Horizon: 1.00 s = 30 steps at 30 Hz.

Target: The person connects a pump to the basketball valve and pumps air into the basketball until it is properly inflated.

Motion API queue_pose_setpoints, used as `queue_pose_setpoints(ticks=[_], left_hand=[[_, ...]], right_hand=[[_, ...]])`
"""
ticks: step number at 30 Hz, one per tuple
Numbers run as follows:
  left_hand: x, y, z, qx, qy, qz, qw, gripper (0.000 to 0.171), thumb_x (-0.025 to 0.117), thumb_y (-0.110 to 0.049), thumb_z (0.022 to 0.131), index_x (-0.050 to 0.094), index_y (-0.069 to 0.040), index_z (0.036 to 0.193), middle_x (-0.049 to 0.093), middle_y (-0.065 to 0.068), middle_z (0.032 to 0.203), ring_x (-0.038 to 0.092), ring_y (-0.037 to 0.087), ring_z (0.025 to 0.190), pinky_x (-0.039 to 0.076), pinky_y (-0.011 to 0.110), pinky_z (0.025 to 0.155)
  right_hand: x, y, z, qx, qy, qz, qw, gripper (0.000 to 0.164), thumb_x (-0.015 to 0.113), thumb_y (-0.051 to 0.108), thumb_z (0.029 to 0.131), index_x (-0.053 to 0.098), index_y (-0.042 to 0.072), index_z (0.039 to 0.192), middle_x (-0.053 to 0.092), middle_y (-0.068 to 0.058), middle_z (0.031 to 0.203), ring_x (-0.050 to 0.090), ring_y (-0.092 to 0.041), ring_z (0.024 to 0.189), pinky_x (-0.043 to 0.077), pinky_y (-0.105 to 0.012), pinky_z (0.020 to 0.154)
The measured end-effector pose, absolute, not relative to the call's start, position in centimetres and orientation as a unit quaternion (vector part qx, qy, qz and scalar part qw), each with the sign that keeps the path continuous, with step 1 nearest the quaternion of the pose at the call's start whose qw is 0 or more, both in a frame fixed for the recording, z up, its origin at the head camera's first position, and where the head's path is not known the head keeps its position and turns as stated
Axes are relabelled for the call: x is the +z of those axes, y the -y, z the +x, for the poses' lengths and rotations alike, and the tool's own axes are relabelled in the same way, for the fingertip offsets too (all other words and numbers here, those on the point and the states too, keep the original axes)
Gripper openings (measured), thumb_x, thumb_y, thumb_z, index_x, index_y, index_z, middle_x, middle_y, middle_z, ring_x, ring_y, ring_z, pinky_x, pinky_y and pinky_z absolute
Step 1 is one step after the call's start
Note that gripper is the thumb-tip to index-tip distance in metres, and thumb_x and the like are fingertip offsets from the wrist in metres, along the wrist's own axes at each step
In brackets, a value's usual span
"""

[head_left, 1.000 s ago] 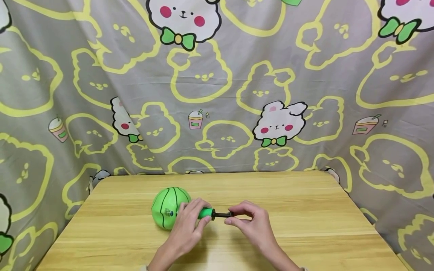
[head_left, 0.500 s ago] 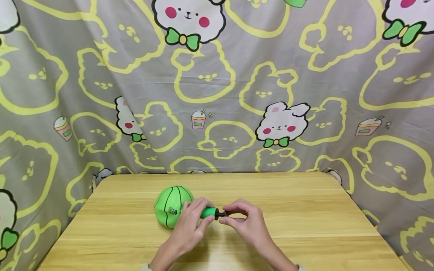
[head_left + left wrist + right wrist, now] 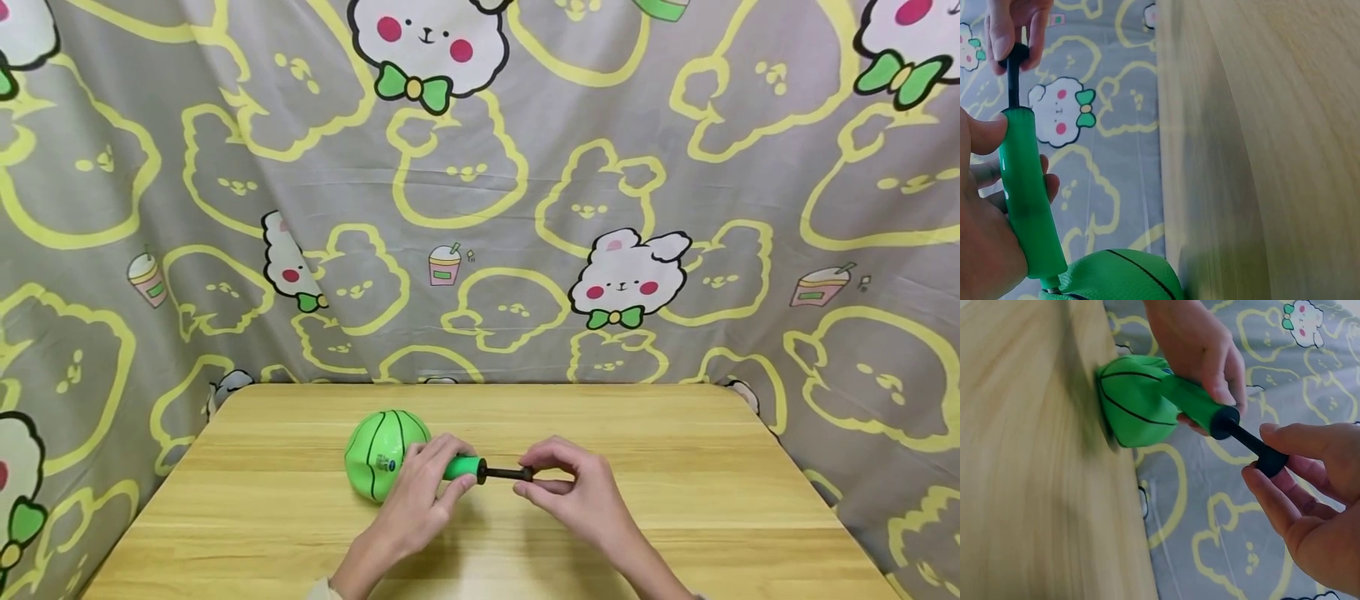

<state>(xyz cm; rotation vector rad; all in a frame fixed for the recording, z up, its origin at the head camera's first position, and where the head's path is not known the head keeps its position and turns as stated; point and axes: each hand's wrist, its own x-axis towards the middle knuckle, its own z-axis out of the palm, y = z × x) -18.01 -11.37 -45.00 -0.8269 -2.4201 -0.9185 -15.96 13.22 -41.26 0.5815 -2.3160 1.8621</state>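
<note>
A green ball (image 3: 381,454) with black lines, dented and not fully round, sits on the table left of my hands. My left hand (image 3: 416,500) grips the green barrel of a hand pump (image 3: 1030,194). The pump's nozzle end meets the ball, as the left wrist view shows at the bottom. Thumb and fingers of my right hand (image 3: 577,483) pinch the black knob of the plunger (image 3: 1270,461). The black rod (image 3: 506,473) is drawn well out of the barrel, pointing right.
The light wood table (image 3: 712,500) spreads around the hands. Behind it and at both sides hangs a grey curtain (image 3: 517,200) printed with yellow outlines and white bunny faces.
My right hand first pushed the plunger in toward the barrel, then drew it out to the right again. The left hand kept its grip on the pump beside the ball.
</note>
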Motion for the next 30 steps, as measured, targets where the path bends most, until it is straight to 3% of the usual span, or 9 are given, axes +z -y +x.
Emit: queue_pose_setpoints(ticks=[15,24,30], left_hand=[[-44.7,11.6,-18.3,-0.329,0.875,-0.288,0.208,0.017,0.068,-0.028,0.097,0.064,-0.020,0.112,0.064,-0.012,0.108,0.059,0.006,0.102,0.039,0.040,0.094],[-44.9,11.9,-18.3,-0.333,0.872,-0.284,0.222,0.017,0.069,-0.027,0.097,0.064,-0.020,0.111,0.064,-0.012,0.109,0.060,0.007,0.102,0.039,0.040,0.094],[-44.9,11.8,-18.2,-0.330,0.873,-0.282,0.222,0.017,0.070,-0.026,0.097,0.064,-0.020,0.111,0.064,-0.012,0.107,0.060,0.006,0.101,0.039,0.040,0.093]], right_hand=[[-40.2,-17.7,-15.0,0.606,0.763,0.212,0.074,0.025,0.084,-0.002,0.080,0.071,0.008,0.099,0.069,-0.011,0.101,0.072,-0.019,0.092,0.060,-0.035,0.075],[-40.1,-17.8,-15.3,0.609,0.757,0.230,0.065,0.028,0.085,0.001,0.081,0.072,0.007,0.105,0.070,-0.013,0.104,0.072,-0.020,0.097,0.059,-0.036,0.078],[-40.5,-17.3,-15.3,0.608,0.763,0.196,0.096,0.029,0.088,0.002,0.076,0.075,0.008,0.101,0.074,-0.013,0.099,0.074,-0.018,0.090,0.060,-0.035,0.073]])
